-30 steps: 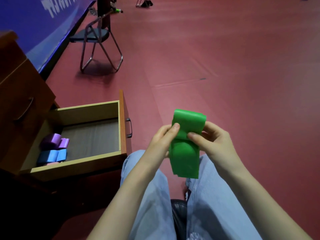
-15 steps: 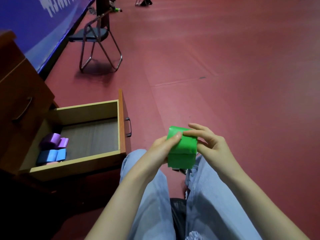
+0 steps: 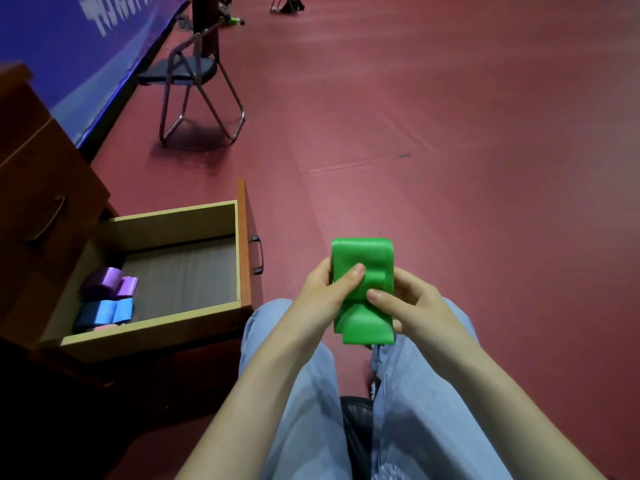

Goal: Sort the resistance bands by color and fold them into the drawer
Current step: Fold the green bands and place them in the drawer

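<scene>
On the left, the open drawer [image 3: 173, 225] holds a purple band [image 3: 109, 282] and a blue band [image 3: 104, 311] side by side in its corner — each color in its own spot. Over the lap, the left hand [image 3: 322, 292] pinches the folded green band [image 3: 367, 254] with its thumb on top, and the right hand [image 3: 415, 306] pinches the other side — likely to keep the fold from popping open.

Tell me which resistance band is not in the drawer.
The green band, gripped by the left hand and right hand over the lap; the purple band and blue band lie folded inside the drawer.
</scene>
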`<act>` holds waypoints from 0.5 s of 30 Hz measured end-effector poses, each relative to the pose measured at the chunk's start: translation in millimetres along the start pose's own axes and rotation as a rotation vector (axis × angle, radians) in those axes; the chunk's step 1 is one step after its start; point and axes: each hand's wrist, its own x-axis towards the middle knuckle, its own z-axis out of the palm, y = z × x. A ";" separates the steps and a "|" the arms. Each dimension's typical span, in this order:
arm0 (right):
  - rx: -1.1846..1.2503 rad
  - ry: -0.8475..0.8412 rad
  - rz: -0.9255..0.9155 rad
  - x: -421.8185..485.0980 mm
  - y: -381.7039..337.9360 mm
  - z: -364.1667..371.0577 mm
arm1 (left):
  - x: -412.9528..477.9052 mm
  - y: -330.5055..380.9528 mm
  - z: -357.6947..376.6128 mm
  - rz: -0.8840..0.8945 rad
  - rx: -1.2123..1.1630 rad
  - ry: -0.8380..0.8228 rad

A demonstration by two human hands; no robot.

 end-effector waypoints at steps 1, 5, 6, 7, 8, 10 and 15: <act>0.002 0.007 -0.008 0.8 0.6 -0.7 | -1.4 -0.1 -0.8 -0.008 -0.015 -0.015; -0.029 0.009 -0.035 1.1 2.9 -2.7 | -2.7 1.9 -7.8 -0.104 -0.141 -0.099; -0.028 0.004 -0.037 0.9 3.3 -3.2 | -1.5 1.1 -10.2 -0.132 -0.162 -0.088; -0.025 -0.004 -0.041 0.8 3.8 -3.8 | 0.1 0.9 -11.8 -0.162 -0.175 -0.066; -0.021 -0.012 -0.044 0.7 3.7 -3.3 | 1.8 0.1 -13.3 -0.191 -0.177 -0.041; -0.008 -0.019 -0.045 1.1 3.8 -2.9 | 3.7 -1.4 -15.0 -0.241 -0.180 -0.038; 0.036 -0.026 -0.016 0.2 4.1 -1.7 | -0.3 -1.0 -14.1 -0.148 -0.151 -0.064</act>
